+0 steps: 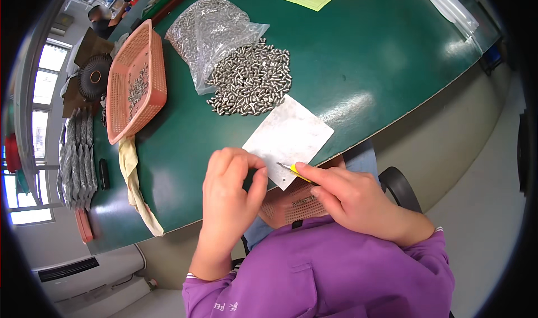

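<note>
Right hand — fingers clamped on 1 yellow-handled tool, white sheet's near end. Left hand — fingertips nearly together; hold unclear.

Left hand raised, fingers bent, index and thumb tips close in a pinch pose; contact too small to tell. Left forearm rises steeply from the lower edge. Right hand back up, gripping, index extended toward the left hand, thumb below. Right forearm slants in from lower right. Hands apart.

Shiny metal pieces, glossy tabletop
</note>
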A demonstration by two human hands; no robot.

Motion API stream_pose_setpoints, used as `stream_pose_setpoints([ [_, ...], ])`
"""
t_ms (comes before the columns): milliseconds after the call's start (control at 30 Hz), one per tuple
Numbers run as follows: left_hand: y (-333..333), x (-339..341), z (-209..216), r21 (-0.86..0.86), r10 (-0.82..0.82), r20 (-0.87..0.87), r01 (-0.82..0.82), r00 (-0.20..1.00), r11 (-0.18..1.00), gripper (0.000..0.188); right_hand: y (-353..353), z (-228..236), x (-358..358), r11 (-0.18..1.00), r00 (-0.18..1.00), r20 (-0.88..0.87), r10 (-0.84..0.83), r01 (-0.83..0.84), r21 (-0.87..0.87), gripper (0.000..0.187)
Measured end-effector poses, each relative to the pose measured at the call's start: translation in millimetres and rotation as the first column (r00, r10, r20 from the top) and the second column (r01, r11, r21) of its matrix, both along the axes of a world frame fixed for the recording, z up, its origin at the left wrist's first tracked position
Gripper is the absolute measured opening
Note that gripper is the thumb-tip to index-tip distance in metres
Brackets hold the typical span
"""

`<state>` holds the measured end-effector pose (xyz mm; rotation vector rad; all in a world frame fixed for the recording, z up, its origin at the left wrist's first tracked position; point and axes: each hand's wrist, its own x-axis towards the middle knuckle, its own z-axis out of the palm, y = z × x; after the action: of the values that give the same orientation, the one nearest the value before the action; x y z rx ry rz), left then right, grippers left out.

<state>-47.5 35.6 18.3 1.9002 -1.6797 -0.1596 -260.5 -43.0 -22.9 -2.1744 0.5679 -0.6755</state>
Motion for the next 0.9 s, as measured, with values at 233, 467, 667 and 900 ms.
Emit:
stream_pose_setpoints([
  [233, 6, -5, -10, -0.004, 0.031, -0.033, -0.031, 0.999, 0.999, 0.018, 5, 6, 2, 0.998, 0.997, -0.074, 0.002, -0.007, -0.06, 0.054],
  [467, 8, 0, -20, -0.059, 0.022, -0.03, -0.024, 0.999, 0.998, 0.018, 10, 15, 9, 0.994, 0.991, -0.135, -0.013, -0.001, -0.107, 0.052],
  [667, 6, 0, -21, -0.057, 0.028, -0.083, -0.033, 0.996, 0.998, 0.018, 9, 13, 9, 0.996, 0.989, -0.149, 0.0, -0.013, -0.086, 0.054],
  [900, 4, 4, -18, -0.036, 0.02, -0.117, -0.024, 0.993, 0.999, 0.017, -1, 27, 10, 0.979, 0.964, -0.247, 0.098, -0.138, -0.148, 0.054],
])
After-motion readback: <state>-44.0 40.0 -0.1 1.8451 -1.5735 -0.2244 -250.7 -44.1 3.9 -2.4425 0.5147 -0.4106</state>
